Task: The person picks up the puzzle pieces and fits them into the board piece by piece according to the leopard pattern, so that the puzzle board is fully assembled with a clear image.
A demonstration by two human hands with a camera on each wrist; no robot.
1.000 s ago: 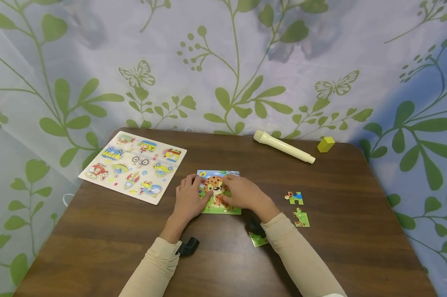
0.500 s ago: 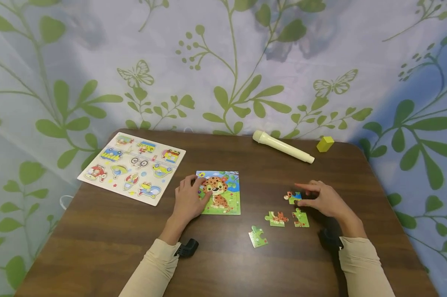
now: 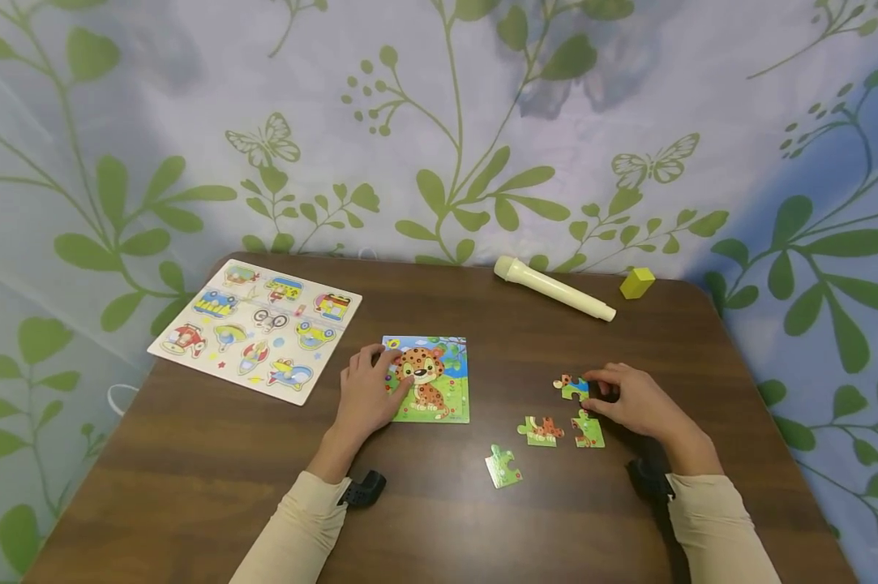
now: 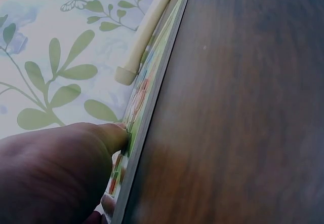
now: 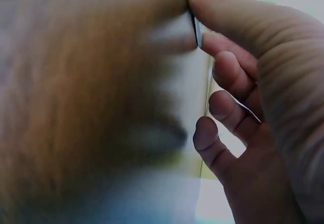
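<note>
My left hand (image 3: 366,395) rests on the left side of a square puzzle board (image 3: 451,391) with a spotted cub picture. In the left wrist view its thumb (image 4: 115,135) presses the board's face. Over on the right, my right hand (image 3: 631,400) pinches a blue and orange jigsaw piece (image 3: 574,387) at its right edge between thumb and index finger. The right wrist view shows the piece edge-on at the fingertips, with the other fingers loosely bent. Just below lies a green corner piece (image 3: 589,430). Two more jigsaw pieces, one orange-and-green (image 3: 541,431) and one green (image 3: 503,467), lie nearer the board.
A white peg puzzle board (image 3: 252,328) with vehicle pictures lies at the back left of the brown table (image 3: 439,519). Along the back are a cream microphone-shaped tube (image 3: 555,289) and a yellow block (image 3: 637,283). A leaf-patterned cloth (image 3: 380,162) hangs behind.
My right hand left the cub puzzle board, moved right to the loose pieces, and closed its thumb and index finger on the blue and orange jigsaw piece. My left hand stayed on the board.
</note>
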